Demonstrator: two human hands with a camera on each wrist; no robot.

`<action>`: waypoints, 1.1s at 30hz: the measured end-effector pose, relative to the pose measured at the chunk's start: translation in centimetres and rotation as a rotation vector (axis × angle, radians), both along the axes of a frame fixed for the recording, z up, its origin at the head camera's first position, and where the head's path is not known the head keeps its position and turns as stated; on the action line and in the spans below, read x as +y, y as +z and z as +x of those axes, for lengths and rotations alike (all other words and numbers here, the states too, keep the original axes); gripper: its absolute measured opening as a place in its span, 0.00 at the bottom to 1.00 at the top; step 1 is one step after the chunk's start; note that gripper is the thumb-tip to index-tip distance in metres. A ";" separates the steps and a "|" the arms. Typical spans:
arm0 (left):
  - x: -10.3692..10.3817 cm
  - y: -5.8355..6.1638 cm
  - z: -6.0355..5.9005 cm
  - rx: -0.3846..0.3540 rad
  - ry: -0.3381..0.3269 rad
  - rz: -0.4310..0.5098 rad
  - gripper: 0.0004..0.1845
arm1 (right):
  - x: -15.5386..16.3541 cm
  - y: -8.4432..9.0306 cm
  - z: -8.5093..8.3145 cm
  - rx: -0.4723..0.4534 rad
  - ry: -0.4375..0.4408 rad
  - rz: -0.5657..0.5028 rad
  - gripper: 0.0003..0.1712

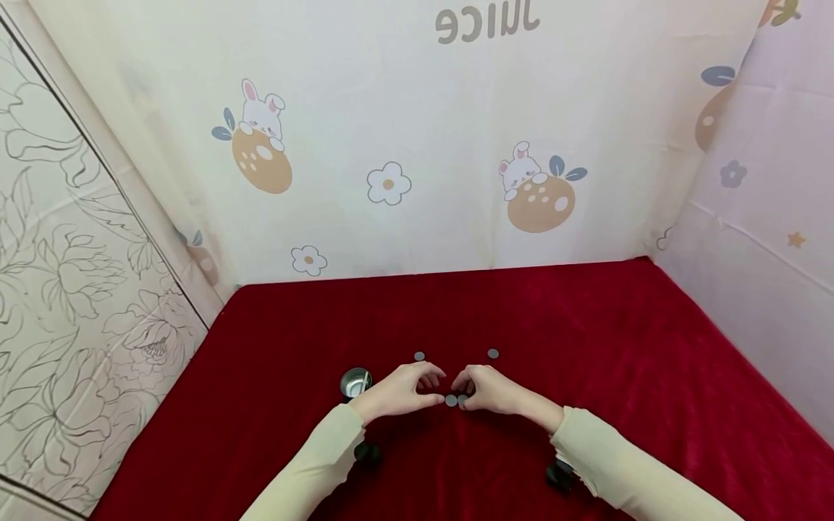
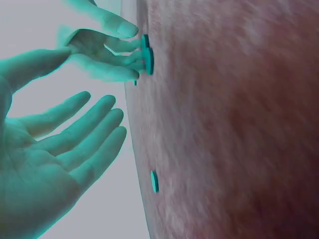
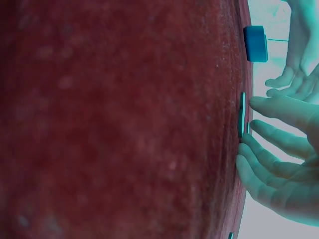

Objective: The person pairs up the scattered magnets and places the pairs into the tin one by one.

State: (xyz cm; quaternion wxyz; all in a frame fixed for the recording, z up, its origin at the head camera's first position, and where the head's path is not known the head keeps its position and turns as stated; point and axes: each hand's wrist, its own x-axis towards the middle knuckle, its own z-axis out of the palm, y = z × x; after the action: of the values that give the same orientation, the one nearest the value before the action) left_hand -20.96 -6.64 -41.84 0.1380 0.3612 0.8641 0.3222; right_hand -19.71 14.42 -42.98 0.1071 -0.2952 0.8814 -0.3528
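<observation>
Resting on a red velvety cloth (image 1: pixel 586 347) spread over the counter, two small grey discs (image 1: pixel 456 399), coin-like, lie side by side and touching or nearly so. They sit between the fingertips of both hands, just right of a small metal cup (image 1: pixel 355 382) taken as landmark.

Left hand (image 1: pixel 400 392): fingers loosely curved, tips down at the left disc; no pinch is seen, the grip stands apart. In the left wrist view the fingers are spread and nearly straight.

Right hand (image 1: pixel 490 389): fingertips laid against the right disc; fingers relaxed, nothing clamped.

Two more discs lie beyond the cup's far right: one (image 1: pixel 419 356) near it, another (image 1: pixel 493 354) farther right.

Handling, as judged: discs are thin, stiff, light, probably smooth; flat on soft pile, an edge is hard to catch. A pinch across the rim, or a slide first, seems best.

Orientation: faces up, flat; round, so no long axis. The pair's line runs left to right.
</observation>
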 end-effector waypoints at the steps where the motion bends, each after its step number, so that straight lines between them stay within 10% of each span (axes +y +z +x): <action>1: -0.2 0.0 0.1 -0.003 0.007 0.006 0.20 | -0.1 0.0 0.0 0.000 0.002 -0.001 0.13; 33: -7.7 0.7 1.6 0.074 0.192 0.218 0.20 | -1.1 -0.5 0.4 0.117 0.054 0.025 0.08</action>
State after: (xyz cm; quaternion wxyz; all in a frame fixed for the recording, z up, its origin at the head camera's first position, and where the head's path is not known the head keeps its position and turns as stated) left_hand -19.33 -14.29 -41.16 0.0345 0.3013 0.8592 0.4122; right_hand -19.34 13.32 -43.45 0.0687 -0.3375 0.8822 -0.3210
